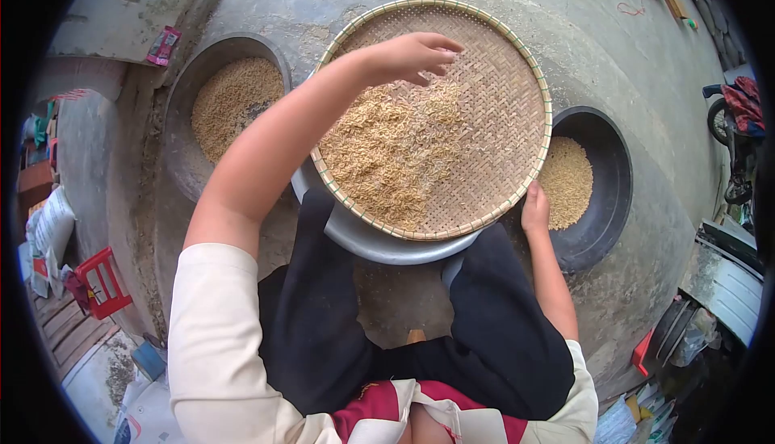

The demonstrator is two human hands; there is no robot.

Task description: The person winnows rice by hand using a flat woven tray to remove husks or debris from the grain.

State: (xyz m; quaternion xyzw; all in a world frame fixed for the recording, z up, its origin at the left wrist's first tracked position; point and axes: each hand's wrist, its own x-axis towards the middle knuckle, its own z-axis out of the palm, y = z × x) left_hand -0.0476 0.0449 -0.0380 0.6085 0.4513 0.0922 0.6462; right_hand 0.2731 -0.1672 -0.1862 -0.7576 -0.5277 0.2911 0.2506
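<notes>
A round woven winnowing tray (508,121) with a pale bound rim rests over a metal basin (355,238) in front of my knees. Unhusked rice grains (379,153) are heaped on its left and lower part, thinning toward the middle. My left hand (416,58) hovers above the upper part of the tray, palm down, with its slightly bent fingers apart; something pale near the fingertips is too small to make out. At the lower right rim, my right hand (534,208) grips the tray's edge.
A dark tub (282,64) of grain stands left of the tray, and a second black tub (609,194) with grain sits close on the right. A red plastic stool (103,284) is at far left. A pink packet (164,46) lies upper left; a bicycle (731,137) stands far right.
</notes>
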